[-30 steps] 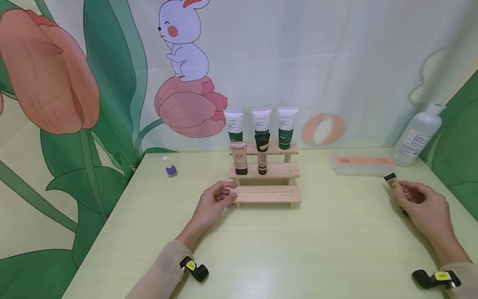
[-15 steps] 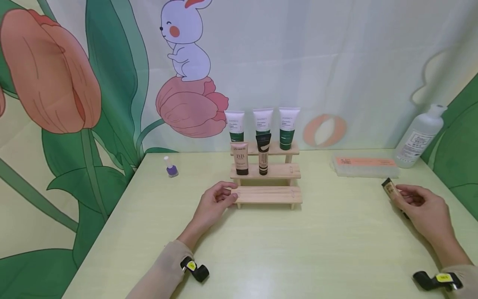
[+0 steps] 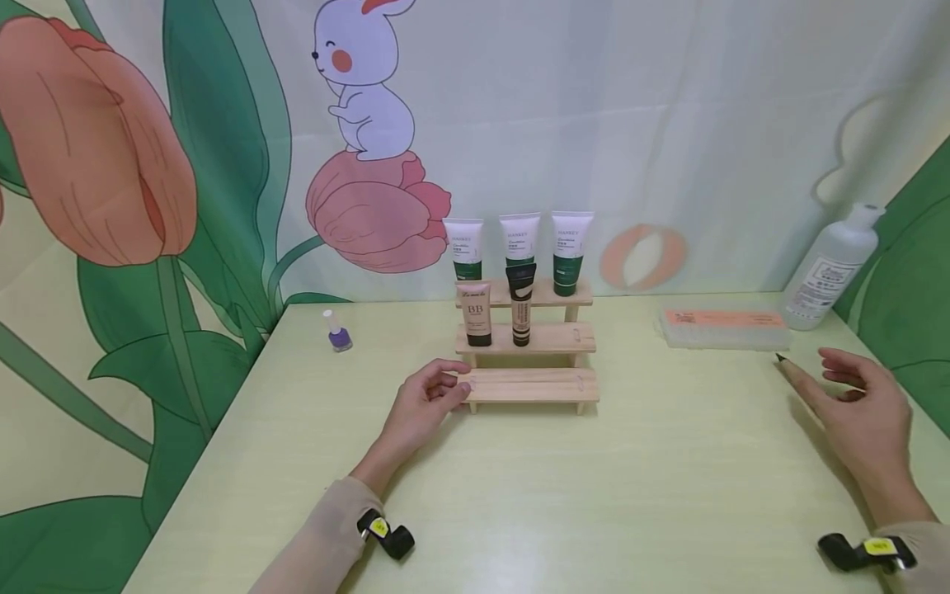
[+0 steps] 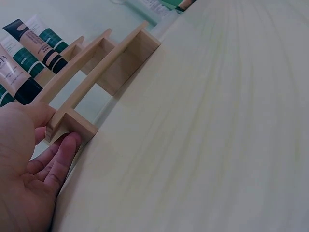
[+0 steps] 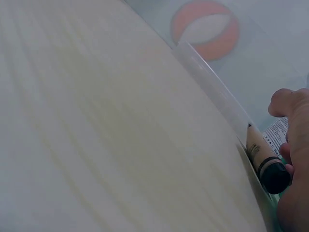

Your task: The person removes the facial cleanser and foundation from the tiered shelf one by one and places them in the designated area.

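My left hand (image 3: 417, 408) holds the left end of the lowest step of a three-tier wooden display stand (image 3: 530, 386); in the left wrist view the thumb lies over the board and the fingers reach beneath it. At the far right, my right hand (image 3: 864, 408) is spread, thumb and index finger apart, beside a beige cosmetic tube with a black cap (image 5: 257, 149). That tube lies low along the table in the right wrist view; the head view shows only its dark tip beyond the thumb. A pink BB cream tube (image 3: 477, 313) and a black-topped beige tube (image 3: 522, 313) stand on the middle step.
Three white-and-green tubes (image 3: 567, 252) stand on the top step. A small purple nail polish bottle (image 3: 340, 337) is at the left. Behind my right hand are a flat translucent case (image 3: 723, 334) with an orange label and a tall white bottle (image 3: 827, 272).
My right fingers have loosened from the beige tube, and the hand has shifted slightly right. The tube has dropped lower, mostly behind the thumb. My left hand stays at the stand.
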### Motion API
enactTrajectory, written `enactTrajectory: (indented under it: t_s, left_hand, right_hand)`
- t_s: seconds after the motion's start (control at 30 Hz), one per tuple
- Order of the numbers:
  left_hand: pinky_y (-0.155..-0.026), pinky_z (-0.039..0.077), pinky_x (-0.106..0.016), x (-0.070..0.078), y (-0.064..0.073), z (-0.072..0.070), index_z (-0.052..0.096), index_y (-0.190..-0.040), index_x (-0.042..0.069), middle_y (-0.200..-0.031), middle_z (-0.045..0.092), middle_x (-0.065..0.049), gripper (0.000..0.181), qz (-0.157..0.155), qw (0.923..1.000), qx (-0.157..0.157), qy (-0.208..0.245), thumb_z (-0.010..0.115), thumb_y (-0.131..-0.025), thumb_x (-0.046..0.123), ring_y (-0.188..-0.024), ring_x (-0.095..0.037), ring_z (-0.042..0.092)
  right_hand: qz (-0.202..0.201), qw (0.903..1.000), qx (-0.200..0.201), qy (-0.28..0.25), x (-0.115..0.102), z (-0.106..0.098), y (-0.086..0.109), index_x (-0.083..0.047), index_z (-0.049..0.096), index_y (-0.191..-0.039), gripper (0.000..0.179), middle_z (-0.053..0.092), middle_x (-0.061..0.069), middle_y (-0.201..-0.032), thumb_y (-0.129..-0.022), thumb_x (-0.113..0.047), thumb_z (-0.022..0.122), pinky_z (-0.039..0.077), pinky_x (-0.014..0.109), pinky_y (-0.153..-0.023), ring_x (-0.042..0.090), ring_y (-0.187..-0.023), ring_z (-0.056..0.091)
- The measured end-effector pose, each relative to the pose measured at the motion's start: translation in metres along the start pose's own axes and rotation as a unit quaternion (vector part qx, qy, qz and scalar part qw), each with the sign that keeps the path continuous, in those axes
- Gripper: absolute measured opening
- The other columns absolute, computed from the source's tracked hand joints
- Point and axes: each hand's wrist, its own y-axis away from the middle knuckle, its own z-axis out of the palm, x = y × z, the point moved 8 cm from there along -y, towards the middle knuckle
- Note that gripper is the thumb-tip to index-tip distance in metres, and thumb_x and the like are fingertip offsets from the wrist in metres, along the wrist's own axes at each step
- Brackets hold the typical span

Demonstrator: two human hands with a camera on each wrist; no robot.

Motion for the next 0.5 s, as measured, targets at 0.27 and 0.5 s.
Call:
enactTrajectory:
  t_s: [0.27,0.5]
  left_hand:
    - [-0.079,0.062,-0.027,0.001,0.001,0.0,0.076,-0.133,0.017,-0.108,0.076,-0.012,0.026,-0.003,1.0,0.0,0.001,0.078,-0.107,0.016,-0.092,-0.026,0.076]
    - [-0.077,0.061,-0.027,0.002,0.001,0.0,0.076,-0.133,0.017,-0.108,0.076,-0.012,0.026,0.0,1.0,-0.001,0.0,0.077,-0.107,0.016,-0.092,-0.027,0.076]
  right_hand:
    - [-0.009,0.9977,0.046,-0.049,-0.005,-0.006,0.001,-0.014,0.07,-0.149,0.052,0.061,-0.03,-0.118,-0.099,-0.017,0.084,0.041,0.011,-0.088,-0.013,-0.105,0.058]
    - [-0.022,0.9899,0.049,-0.131,-0.027,-0.004,0.002,-0.011,0.07,-0.148,0.054,0.069,-0.015,-0.13,-0.097,-0.008,0.085,0.049,0.008,-0.09,0.0,-0.114,0.065]
